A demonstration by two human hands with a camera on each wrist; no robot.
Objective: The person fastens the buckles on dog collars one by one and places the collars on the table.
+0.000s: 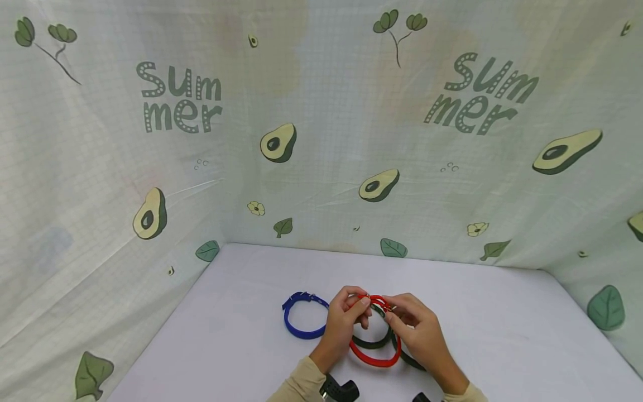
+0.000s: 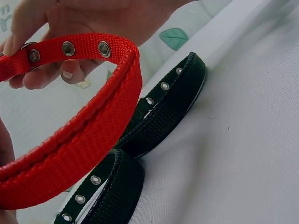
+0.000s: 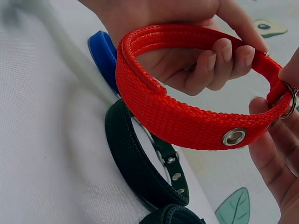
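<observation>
A red collar (image 1: 377, 362) with metal eyelets is held up between both hands in loop form. My left hand (image 1: 346, 315) pinches its far side on the left, close to the buckle end. On the right, my right hand (image 1: 414, 324) grips the strap with thumb and fingertips. In the right wrist view, a metal ring (image 3: 293, 100) and an eyelet (image 3: 234, 136) show near the right fingers. Two dark green collars, one (image 2: 173, 102) behind the other (image 2: 117, 191) in the left wrist view, stand on the table below the red one.
A blue collar (image 1: 305, 335) lies looped on the white table (image 1: 226, 335), left of my left hand. Behind and beside the table hangs a pale curtain (image 1: 321, 111) printed with avocados and leaves. Dark devices (image 1: 344, 389) are at my wrists.
</observation>
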